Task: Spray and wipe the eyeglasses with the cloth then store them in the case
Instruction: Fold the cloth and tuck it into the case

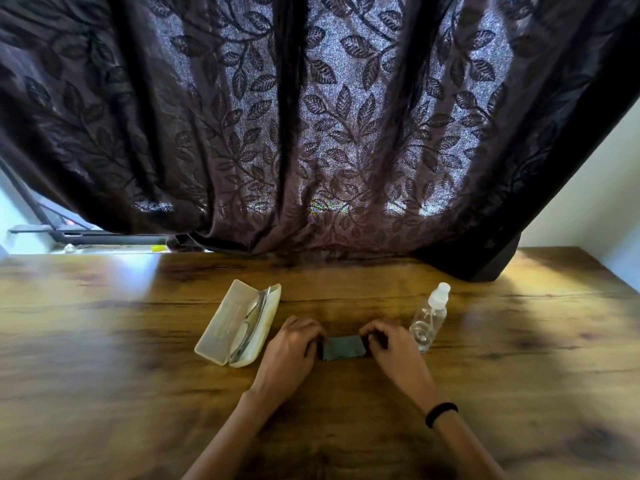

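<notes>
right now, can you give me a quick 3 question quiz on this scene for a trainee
1. True or false: the eyeglasses lie inside the open case.
2. Which item stands by the right hand? A) spray bottle B) mug C) phone
3. What do both hands hold stretched between them, with the left hand on one end?

Key
1. True
2. A
3. The dark cloth, just above the wooden table

Backlit leaf-patterned curtain (311, 126), wooden table (104, 358)
</notes>
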{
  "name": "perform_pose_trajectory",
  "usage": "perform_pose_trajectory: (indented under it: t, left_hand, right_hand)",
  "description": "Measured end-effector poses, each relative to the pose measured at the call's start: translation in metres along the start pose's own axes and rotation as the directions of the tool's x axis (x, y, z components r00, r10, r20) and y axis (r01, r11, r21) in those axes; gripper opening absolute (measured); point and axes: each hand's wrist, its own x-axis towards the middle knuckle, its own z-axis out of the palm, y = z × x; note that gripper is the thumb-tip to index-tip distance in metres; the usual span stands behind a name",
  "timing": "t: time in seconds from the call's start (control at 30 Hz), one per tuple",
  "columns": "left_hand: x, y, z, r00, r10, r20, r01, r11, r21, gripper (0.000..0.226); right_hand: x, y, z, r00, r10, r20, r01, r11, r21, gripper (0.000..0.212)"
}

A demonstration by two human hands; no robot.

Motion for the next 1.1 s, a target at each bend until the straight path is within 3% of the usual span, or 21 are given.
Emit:
perform_pose_trajectory:
  t: [0.1,0.23,0.33,0.5,0.57,0.7,0.83,0.97,1.1]
  left_hand:
    - [0.007,0.004,0.002,0.999,-0.052,-0.016,0.052,0.999,0.0,0.03]
    - [0.016,0.007,0.006,0.981,-0.089,0.172,0.076,0.994,0.081,0.036]
    - [0.017,0.006,0.009,0.976,-0.079,0.201,0.061,0.994,0.095,0.032]
    - [0.02,0.003,0.006,0.966,-0.115,0.232,0.129,0.991,-0.043,0.017]
    - [0.02,0.003,0.0,0.952,-0.18,0.247,0.214,0.969,-0.12,0.014]
    - [0.016,0.001,-0.018,0.956,-0.269,0.117,0.289,0.93,-0.225,0.014]
    - [0.007,-0.007,-0.049,0.91,-0.414,-0.022,0.387,0.866,-0.317,0.013]
    - [-0.002,-0.023,-0.077,0.848,-0.521,-0.101,0.445,0.802,-0.398,0.012]
    - [-0.013,-0.041,-0.091,0.813,-0.553,-0.186,0.493,0.821,-0.286,0.016]
  right_hand:
    - [0.005,-0.004,-0.001,1.0,0.02,0.008,-0.02,1.0,-0.009,0.024]
    - [0.01,-0.007,0.003,0.99,0.047,0.132,-0.032,0.993,-0.117,0.033]
    - [0.01,-0.007,0.005,0.991,0.053,0.119,-0.038,0.991,-0.126,0.027]
    - [0.013,-0.007,0.003,0.993,0.048,0.107,-0.045,0.999,-0.027,0.008]
    - [0.017,-0.011,-0.001,0.989,0.036,0.141,-0.046,0.997,0.066,0.012]
    - [0.032,-0.03,-0.008,0.978,-0.004,0.209,-0.082,0.913,0.4,0.013]
    - [0.054,-0.063,-0.003,0.972,-0.065,0.224,-0.078,0.813,0.577,0.017]
    - [0.081,-0.102,0.014,0.965,-0.167,0.201,0.031,0.837,0.546,0.015]
    - [0.1,-0.131,0.039,0.928,-0.217,0.304,0.033,0.858,0.513,0.007]
